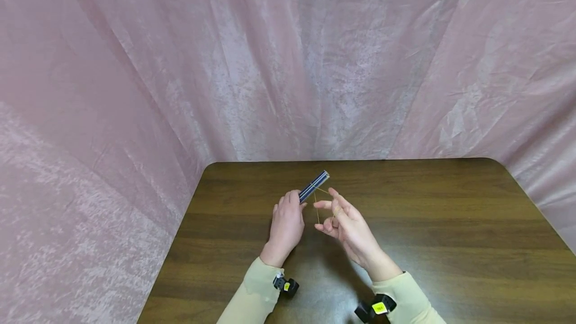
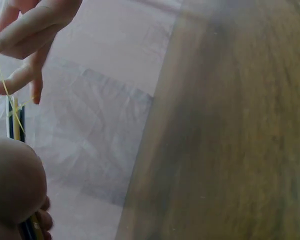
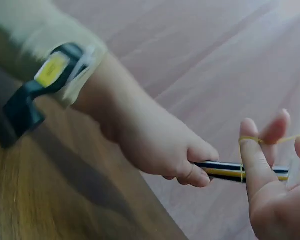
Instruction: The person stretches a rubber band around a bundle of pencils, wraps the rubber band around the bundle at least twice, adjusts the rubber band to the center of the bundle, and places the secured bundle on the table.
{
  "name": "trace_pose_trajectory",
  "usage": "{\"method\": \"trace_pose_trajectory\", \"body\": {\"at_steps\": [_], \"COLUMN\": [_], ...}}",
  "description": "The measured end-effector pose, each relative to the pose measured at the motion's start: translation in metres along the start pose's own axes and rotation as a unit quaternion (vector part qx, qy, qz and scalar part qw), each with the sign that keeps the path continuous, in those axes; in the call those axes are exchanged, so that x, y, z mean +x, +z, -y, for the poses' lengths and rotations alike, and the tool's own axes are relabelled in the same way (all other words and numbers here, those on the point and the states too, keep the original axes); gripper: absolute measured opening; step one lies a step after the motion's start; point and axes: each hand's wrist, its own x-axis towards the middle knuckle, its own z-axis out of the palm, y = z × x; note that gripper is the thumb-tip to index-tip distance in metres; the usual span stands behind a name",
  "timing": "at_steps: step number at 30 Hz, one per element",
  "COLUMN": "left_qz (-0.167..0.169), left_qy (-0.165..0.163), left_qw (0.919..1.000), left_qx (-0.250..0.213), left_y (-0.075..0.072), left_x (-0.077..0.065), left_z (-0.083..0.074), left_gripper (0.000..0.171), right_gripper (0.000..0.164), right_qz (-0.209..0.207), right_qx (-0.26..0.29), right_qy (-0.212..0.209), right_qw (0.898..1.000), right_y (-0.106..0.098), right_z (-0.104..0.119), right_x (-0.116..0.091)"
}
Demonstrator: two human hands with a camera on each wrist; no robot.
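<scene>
My left hand (image 1: 288, 219) grips a bundle of dark, striped pencils (image 1: 314, 187), which slants up and to the right above the table in the head view. A thin yellow rubber band (image 1: 318, 209) runs from the bundle to my right hand (image 1: 353, 229), stretched over its spread fingers. In the right wrist view the rubber band (image 3: 250, 138) loops around the fingers and crosses the pencils (image 3: 222, 171) near their far end. The left wrist view shows the pencil ends (image 2: 16, 117) under the right hand's fingers; the left hand (image 2: 15, 180) covers their lower part.
A brown wooden table (image 1: 450, 214) lies beneath both hands. Pink curtains (image 1: 270, 64) hang behind its far edge and along the sides. Each sleeved forearm carries a black wrist camera, one left (image 1: 286, 285) and one right (image 1: 376, 309).
</scene>
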Motion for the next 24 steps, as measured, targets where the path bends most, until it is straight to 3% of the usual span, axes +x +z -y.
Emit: {"method": "trace_pose_trajectory", "body": {"at_steps": [3, 8, 11, 14, 19, 21, 24], "left_qz": [-0.007, 0.028, 0.045, 0.056, 0.077, 0.079, 0.074], "left_qy": [0.052, 0.123, 0.146, 0.165, 0.183, 0.186, 0.196], "left_qw": [0.9985, 0.9913, 0.9872, 0.9832, 0.9779, 0.9769, 0.9752], "left_qx": [0.016, 0.037, 0.045, 0.055, 0.067, 0.069, 0.071], "left_y": [0.001, 0.002, 0.001, -0.002, -0.006, -0.006, -0.005], "left_x": [0.000, 0.000, 0.000, 0.001, 0.003, 0.003, 0.002], "left_z": [0.001, 0.003, 0.003, 0.002, 0.000, 0.000, 0.000], "left_gripper": [0.032, 0.032, 0.032, 0.031, 0.032, 0.032, 0.032], "right_gripper": [0.074, 0.067, 0.054, 0.049, 0.053, 0.053, 0.051], "right_qz": [-0.046, -0.099, -0.098, -0.086, -0.091, -0.096, -0.082], "right_qx": [0.041, 0.057, 0.014, -0.069, -0.196, -0.221, -0.229], "right_qy": [0.046, 0.077, 0.065, 0.046, 0.022, 0.019, 0.022], "right_qw": [0.997, 0.990, 0.993, 0.993, 0.976, 0.970, 0.970], "right_y": [-0.007, -0.021, -0.025, -0.027, -0.028, -0.029, -0.033], "right_z": [0.004, 0.011, 0.014, 0.014, 0.009, 0.007, 0.006], "right_x": [0.003, 0.004, 0.003, 0.004, 0.006, 0.006, 0.005]}}
